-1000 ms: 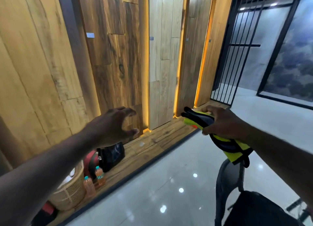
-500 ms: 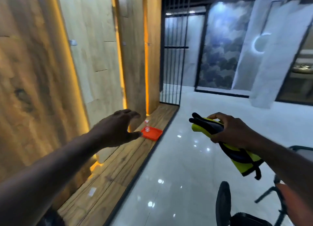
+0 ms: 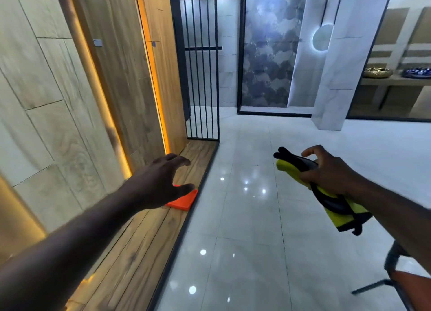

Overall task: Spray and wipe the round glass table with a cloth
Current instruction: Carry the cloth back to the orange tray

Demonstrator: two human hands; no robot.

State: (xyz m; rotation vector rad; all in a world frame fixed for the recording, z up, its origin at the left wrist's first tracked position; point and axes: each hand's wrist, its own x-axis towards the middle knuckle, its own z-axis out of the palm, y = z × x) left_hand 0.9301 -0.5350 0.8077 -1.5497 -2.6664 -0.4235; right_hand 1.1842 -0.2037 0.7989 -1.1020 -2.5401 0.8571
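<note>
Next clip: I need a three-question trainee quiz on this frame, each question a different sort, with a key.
1. True or false: the left hand is empty, with its fingers spread.
2. The right hand grips: A. a cup; B. a yellow and black cloth; C. nothing.
3. Fill in: the orange tray lies on the ____ floor strip along the wall.
Key: 1 true; 2 B; 3 wooden.
</note>
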